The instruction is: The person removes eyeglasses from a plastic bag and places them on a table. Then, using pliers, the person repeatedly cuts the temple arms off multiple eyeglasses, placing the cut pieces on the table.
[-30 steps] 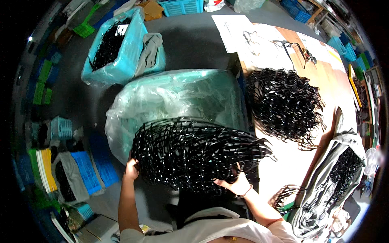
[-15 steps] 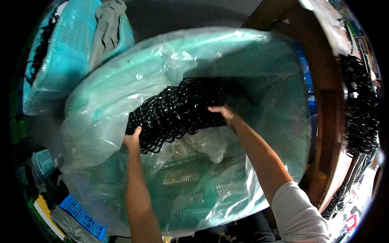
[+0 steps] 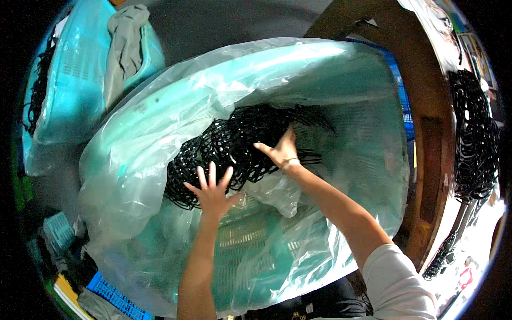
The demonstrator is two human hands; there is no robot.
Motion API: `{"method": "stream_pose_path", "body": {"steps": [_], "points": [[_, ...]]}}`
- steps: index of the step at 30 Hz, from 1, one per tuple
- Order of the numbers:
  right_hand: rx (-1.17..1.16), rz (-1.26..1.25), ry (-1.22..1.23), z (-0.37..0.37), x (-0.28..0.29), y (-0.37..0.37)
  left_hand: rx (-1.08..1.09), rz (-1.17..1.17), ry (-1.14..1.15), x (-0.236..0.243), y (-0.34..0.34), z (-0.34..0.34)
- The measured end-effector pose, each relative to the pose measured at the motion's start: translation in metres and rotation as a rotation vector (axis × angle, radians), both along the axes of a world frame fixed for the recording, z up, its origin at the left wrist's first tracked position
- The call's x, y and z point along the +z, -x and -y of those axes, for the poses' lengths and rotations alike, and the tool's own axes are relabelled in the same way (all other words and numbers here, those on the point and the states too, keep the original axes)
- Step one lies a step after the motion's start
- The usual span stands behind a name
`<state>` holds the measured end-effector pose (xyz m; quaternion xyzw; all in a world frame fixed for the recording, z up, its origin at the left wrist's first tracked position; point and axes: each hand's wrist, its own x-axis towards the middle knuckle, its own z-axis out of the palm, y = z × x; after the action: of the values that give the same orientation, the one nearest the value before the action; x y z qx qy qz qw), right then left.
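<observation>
A thick bundle of thin, glossy black loops [image 3: 213, 144], like rubber rings, lies in a large green slatted basket [image 3: 240, 238]. Clear plastic sheeting [image 3: 120, 186] lines the basket and folds over its rim. My left hand [image 3: 214, 196] is open with fingers spread at the near left edge of the bundle, its fingertips over the loops. At the right part of the bundle is my right hand [image 3: 282, 152], thumb stretched away from the fingers, resting against the loops. Some loose black strands [image 3: 317, 117] trail to the right of the bundle.
A turquoise basket [image 3: 80, 80] with a grey cloth [image 3: 125, 42] over it stands at the far left. Along the right runs a brown wooden edge [image 3: 432, 160], with more black loops [image 3: 472, 138] beyond it. A blue crate [image 3: 117, 298] sits at the lower left.
The black bundle now lies lower in the basket. My left hand has let go of its left end, moved right and spread its fingers. My right hand has shifted slightly left.
</observation>
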<state>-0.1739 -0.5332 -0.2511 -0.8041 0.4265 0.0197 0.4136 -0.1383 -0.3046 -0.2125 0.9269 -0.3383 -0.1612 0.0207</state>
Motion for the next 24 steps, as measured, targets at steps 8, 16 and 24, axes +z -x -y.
{"method": "stream_pose_path", "body": {"steps": [8, 16, 24], "points": [[-0.009, -0.2, -0.117, 0.013, 0.032, 0.019, -0.053, -0.062, -0.043, 0.034, -0.002, 0.014], [0.527, -0.023, -0.298, 0.043, 0.252, 0.172, 0.181, -0.46, 0.234, 0.174, 0.118, 0.077], [-0.064, 0.599, 0.209, 0.257, 0.447, 0.34, 0.099, -0.72, 0.801, 0.337, 0.19, 0.266]]}}
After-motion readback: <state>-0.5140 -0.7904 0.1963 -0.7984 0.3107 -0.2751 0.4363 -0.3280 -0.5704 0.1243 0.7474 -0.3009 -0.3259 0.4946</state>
